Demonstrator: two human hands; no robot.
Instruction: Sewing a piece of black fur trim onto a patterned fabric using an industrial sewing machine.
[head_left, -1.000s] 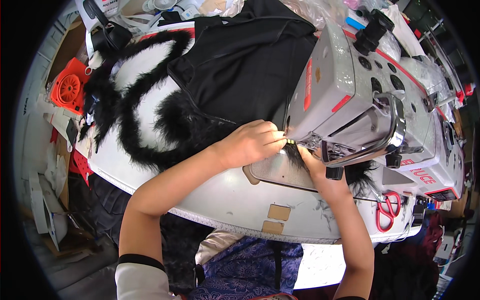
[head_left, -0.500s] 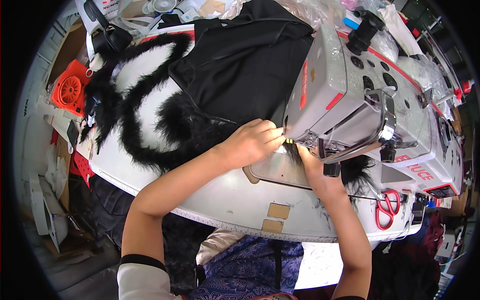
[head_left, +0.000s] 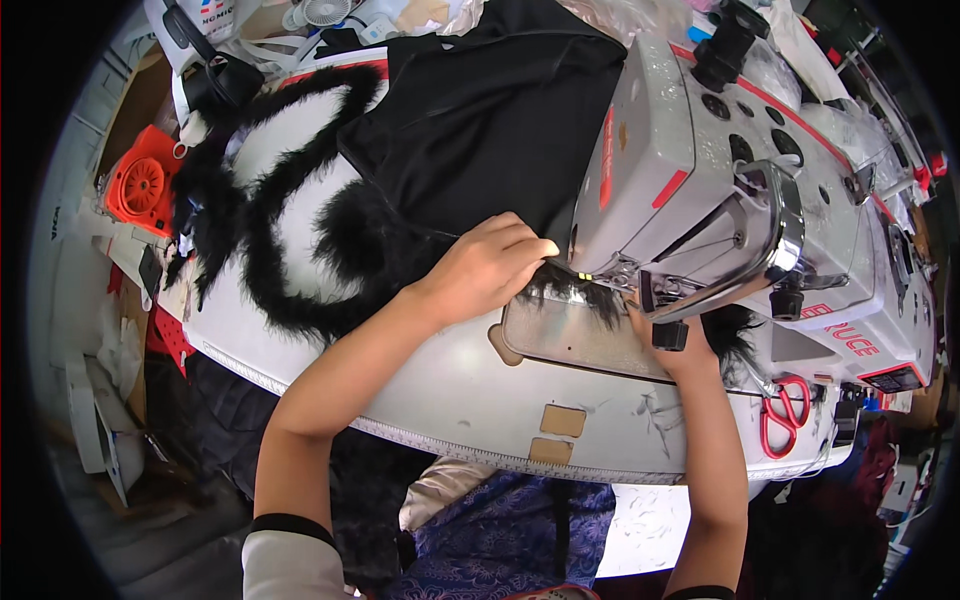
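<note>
My left hand (head_left: 487, 262) is closed, thumb and fingertips pinching the edge of a black garment (head_left: 490, 130) just left of the needle area of a white sewing machine (head_left: 645, 140). Black feathery trim (head_left: 350, 240) runs along that edge and loops over the table at left. Its wisps (head_left: 597, 300) stick out toward me over the metal plate (head_left: 570, 335). My right hand (head_left: 672, 340) is on the near right side of the needle area. The machine head hides most of its fingers, so I cannot see what they hold.
Red-handled scissors (head_left: 787, 415) lie right of my right forearm. Two tan patches (head_left: 563, 420) and a ruler tape (head_left: 430, 448) mark the table's near side. An orange fan-like device (head_left: 142, 182) and a black-and-white bag (head_left: 215, 75) stand at left.
My left hand has moved slightly left, away from the needle. My right hand has shifted right. More of the feather wisps and metal plate now shows between them.
</note>
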